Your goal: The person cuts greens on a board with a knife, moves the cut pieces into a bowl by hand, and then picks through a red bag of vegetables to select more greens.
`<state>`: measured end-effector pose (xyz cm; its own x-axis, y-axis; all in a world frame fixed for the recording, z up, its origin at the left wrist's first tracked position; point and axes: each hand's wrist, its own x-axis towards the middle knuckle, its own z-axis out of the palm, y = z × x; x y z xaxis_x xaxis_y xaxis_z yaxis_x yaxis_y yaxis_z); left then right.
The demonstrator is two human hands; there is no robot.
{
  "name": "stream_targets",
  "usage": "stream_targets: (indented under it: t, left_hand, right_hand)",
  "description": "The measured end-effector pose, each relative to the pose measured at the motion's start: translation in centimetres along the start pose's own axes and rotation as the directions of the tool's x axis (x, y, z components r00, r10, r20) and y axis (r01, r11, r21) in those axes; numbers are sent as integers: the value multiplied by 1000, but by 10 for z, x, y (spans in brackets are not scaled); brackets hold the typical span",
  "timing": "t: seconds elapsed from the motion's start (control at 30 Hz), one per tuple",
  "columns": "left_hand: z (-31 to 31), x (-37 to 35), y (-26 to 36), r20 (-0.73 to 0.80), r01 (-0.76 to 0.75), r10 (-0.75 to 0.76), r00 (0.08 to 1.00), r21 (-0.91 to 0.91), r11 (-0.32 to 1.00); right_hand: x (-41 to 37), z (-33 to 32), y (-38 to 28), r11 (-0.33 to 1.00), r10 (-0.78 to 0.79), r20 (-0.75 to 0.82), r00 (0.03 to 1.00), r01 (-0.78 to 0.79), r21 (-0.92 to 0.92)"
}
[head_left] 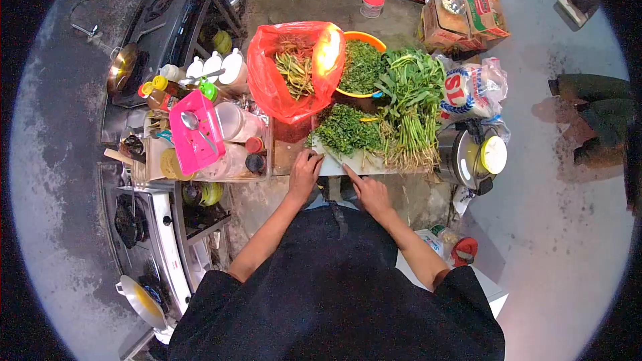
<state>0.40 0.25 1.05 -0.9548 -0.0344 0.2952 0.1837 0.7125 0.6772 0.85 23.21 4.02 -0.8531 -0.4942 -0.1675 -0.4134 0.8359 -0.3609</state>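
Observation:
A white cutting board (332,168) lies at the near edge of the table. Chopped leafy greens (349,128) are heaped on its far part. My right hand (372,195) is closed around a knife (334,156), index finger stretched along it, the blade pointing away and left over the board. At the board's left edge, my left hand (306,172) has its fingers bent together close to the blade; what they pinch is too small to make out. Long-stemmed leafy greens (409,103) lie in a bundle to the right, their roots towards me.
Behind the board stand a red plastic bag (262,60) of trimmings and an orange-rimmed basin (366,37) with cut greens. On the left are a pink tray (194,135), jars and bottles. A pot (461,154) stands right; a person's legs (602,110) show farther right.

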Motion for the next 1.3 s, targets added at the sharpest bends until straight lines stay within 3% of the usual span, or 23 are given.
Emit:
stream_targets:
  t: [0.27, 0.6, 1.1, 1.3]
  left_hand:
    - [5, 5, -3, -5, 33, -33, 999, -28, 999]
    - [8, 4, -6, -19, 31, -32, 999, -28, 999]
    - [10, 3, -7, -35, 11, -11, 999, 7, 1000]
    - [11, 0, -9, -80, 21, -19, 997, 22, 1000]
  right_hand:
    - [2, -14, -4, 994, 49, 77, 996, -56, 93]
    - [3, -18, -6, 997, 50, 115, 992, -57, 54]
    - [18, 21, -14, 996, 65, -26, 998, -63, 70]
    - [3, 20, 4, 995, -17, -47, 999, 21, 98]
